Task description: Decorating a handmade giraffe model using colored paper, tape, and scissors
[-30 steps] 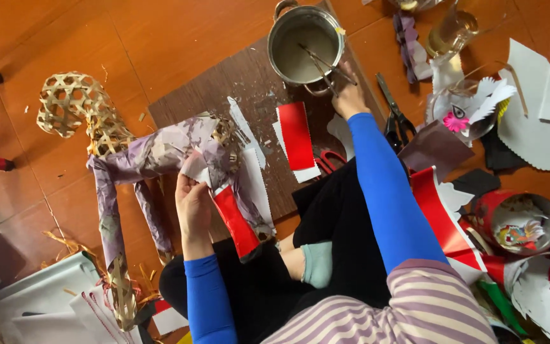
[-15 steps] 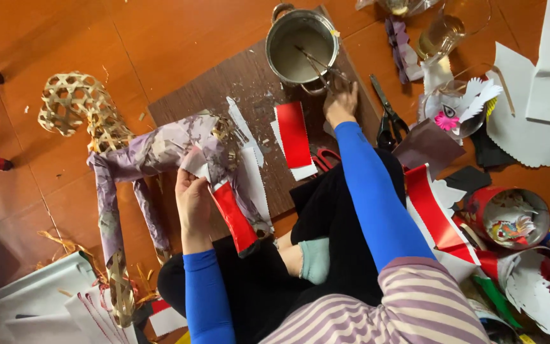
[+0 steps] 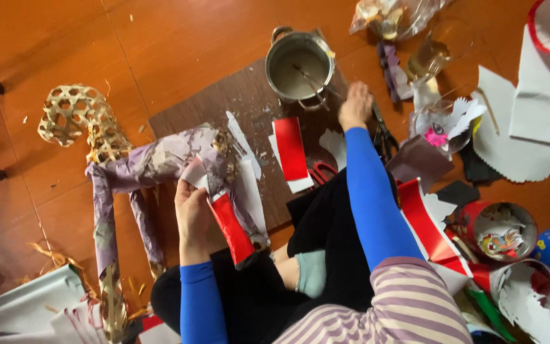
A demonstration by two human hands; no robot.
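Beside the round metal pot point(image 3: 300, 67), right hand point(image 3: 355, 105); left hand point(image 3: 192, 207) on glossy red strip point(image 3: 232, 229).

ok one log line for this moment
left hand: holds red paper strip at woven animal frame | right hand: by metal pot

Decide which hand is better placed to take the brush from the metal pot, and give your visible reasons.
The right hand: it lies stretched out beside the metal pot, near the brush. The left hand is farther back, pressing red paper against the woven animal figure.
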